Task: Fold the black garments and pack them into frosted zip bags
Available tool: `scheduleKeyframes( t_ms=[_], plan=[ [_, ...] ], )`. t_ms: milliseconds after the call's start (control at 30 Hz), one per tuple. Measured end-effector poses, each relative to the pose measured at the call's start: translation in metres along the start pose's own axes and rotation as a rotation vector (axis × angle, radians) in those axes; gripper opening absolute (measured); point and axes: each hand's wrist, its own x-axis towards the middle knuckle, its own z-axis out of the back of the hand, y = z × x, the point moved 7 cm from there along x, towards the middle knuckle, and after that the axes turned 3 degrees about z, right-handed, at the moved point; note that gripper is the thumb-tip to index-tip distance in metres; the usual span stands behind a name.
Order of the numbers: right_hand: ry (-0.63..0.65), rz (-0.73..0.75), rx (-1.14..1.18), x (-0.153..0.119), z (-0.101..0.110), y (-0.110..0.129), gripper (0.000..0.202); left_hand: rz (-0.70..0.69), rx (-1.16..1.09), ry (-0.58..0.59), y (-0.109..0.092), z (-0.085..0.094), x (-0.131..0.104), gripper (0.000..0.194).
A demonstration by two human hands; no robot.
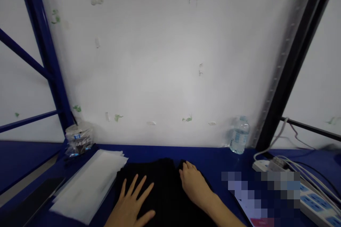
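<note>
Left hand [129,204] is lying open, fingers fanned wide & thumb sticking out, pressing palm-down on some black cloth [162,191] and gripping nothing afaict. Right hand [194,181] is resting back-up over the cloth's far edge, fingers close tog. and curling a bit; its thumb is hiding underneath, so idk if it's pinching the fabric or just touching it.

Cloth's sitting folded-looking at 6 o'clock of the view, on a blue tabletop [215,161]. Using the cloth as clock center: L hand's covering approx the 8–9 o'clock side, R hand's sitting around 1.

Rest of the surface: white sheets [89,184] are stacking up messily at 9, just beside the cloth, w/ a dark flat item [33,202] lying farther out. Clear plastic-wrapped bundle [79,140] w/ partial lettering is standing at 10. Water bottle [239,136], partly full, is standing upright at 2, near the wall. Pixelated item [247,200] is showing at 3, and past that a white power strip [315,200] is lying w/ cables [306,170] running over it.

Room-wise: whitish wall [154,60] w/ scuffs & greenish marks is filling 12, blue post [42,42] is leaning in at 10–11, black post [290,67] at 2.
</note>
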Motion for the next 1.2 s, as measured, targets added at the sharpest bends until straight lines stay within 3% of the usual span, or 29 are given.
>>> scheduleKeyframes(
  t_ms=[233,500,633,733,900,1067,1200],
  plan=[
    [-0.083,-0.104,-0.006,-0.01,-0.026,-0.014,0.065,0.015,-0.033,0.018,-0.006,0.0,0.017,0.059],
    [-0.086,-0.095,0.042,-0.003,-0.03,-0.031,0.072,0.087,-0.11,0.191,-0.003,0.004,0.041,0.058],
    [-0.075,-0.104,0.046,-0.005,-0.03,-0.031,0.073,0.134,-0.115,0.08,0.003,0.013,0.061,0.051],
    [-0.067,-0.113,0.068,-0.005,-0.029,-0.031,0.073,0.097,-0.08,0.017,0.006,0.005,0.069,0.049],
    [-0.062,-0.122,0.105,-0.006,-0.027,-0.032,0.074,0.073,-0.032,-0.016,0.026,-0.016,0.067,0.047],
    [-0.075,-0.135,0.134,-0.007,-0.028,-0.032,0.074,0.182,0.035,-0.016,0.058,-0.017,0.064,0.047],
    [-0.076,-0.137,0.145,-0.007,-0.029,-0.033,0.075,0.21,-0.011,0.045,0.065,-0.017,0.064,0.048]
  ],
)
